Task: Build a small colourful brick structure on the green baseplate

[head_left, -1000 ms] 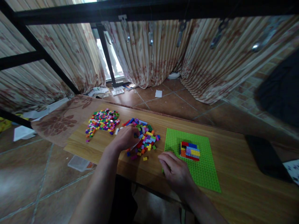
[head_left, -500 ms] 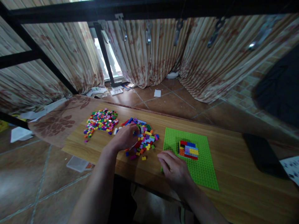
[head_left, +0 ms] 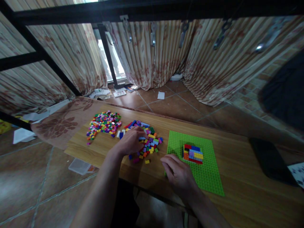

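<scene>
My left hand (head_left: 133, 141) reaches over the pile of larger toy bricks (head_left: 152, 144), fingers bent down among them. Its fingertips are partly hidden, so whether they grip a brick is unclear. My right hand (head_left: 178, 172) rests at the near left edge of the green baseplate (head_left: 211, 171), thumb and fingers curled together; anything inside them is hidden. On the baseplate sits a low block of joined bricks (head_left: 193, 154) in red, blue, yellow, orange and lilac. One yellow brick (head_left: 147, 161) lies apart, in front of the pile.
A second pile of smaller bricks (head_left: 104, 123) lies on the left of the wooden table (head_left: 237, 177). A dark flat object (head_left: 264, 158) is at the right. A plastic tray (head_left: 79, 166) is on the floor below the table's left side. A dark metal bar (head_left: 166, 12) runs overhead.
My left hand has shifted slightly right and nearer to me over the pile, its fingers dipping lower. My right hand stays at the baseplate edge. The whole view has drifted slightly.
</scene>
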Motion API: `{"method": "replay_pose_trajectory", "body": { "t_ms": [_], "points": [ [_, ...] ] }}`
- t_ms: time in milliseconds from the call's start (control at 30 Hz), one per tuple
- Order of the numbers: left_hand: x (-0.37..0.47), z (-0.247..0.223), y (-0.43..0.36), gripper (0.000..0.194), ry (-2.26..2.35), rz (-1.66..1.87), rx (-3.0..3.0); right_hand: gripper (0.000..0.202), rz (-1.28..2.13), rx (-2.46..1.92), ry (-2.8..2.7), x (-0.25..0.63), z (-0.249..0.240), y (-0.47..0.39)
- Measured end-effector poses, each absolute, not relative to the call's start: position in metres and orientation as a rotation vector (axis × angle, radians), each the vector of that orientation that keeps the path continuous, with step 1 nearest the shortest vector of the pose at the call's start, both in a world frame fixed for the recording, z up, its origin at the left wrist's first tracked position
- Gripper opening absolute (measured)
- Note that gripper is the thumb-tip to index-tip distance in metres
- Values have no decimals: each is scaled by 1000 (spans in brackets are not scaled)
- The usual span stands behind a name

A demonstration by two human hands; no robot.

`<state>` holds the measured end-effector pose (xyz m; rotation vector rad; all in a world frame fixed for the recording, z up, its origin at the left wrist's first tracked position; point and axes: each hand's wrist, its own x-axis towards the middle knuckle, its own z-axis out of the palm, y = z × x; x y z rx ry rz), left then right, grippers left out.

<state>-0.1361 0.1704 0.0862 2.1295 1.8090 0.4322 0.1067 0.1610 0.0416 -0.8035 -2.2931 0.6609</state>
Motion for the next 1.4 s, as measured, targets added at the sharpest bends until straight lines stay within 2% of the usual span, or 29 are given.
{"method": "replay_pose_trajectory", "body": {
  "t_ms": [233, 500, 733, 800, 967, 1133, 1300, 1400],
  "points": [
    [-133, 77, 172, 33, 1845, 413, 2164, 18, 657, -809, -2306, 106, 41, 161],
    [-132, 76, 174, 17, 1798, 495, 2147, 19, 661, -827, -2306, 107, 40, 162],
    [-127, 94, 171, 11, 1441, 716, 1840, 18, 647, -888, -2157, 105, 45, 164],
    [-119, 99, 170, 13, 1268, 727, 1679, 19, 668, -945, -2044, 105, 49, 165],
    [-96, 99, 171, 23, 994, 733, 1388, 36, 850, -923, -1900, 107, 59, 168],
    [-81, 93, 174, 28, 926, 717, 1249, 25, 890, -868, -1894, 112, 64, 173],
    [-66, 87, 176, 44, 958, 819, 941, 20, 870, -951, -1836, 116, 64, 176],
    [-57, 85, 177, 41, 935, 825, 922, 18, 859, -995, -1868, 116, 65, 177]
  ]
}}
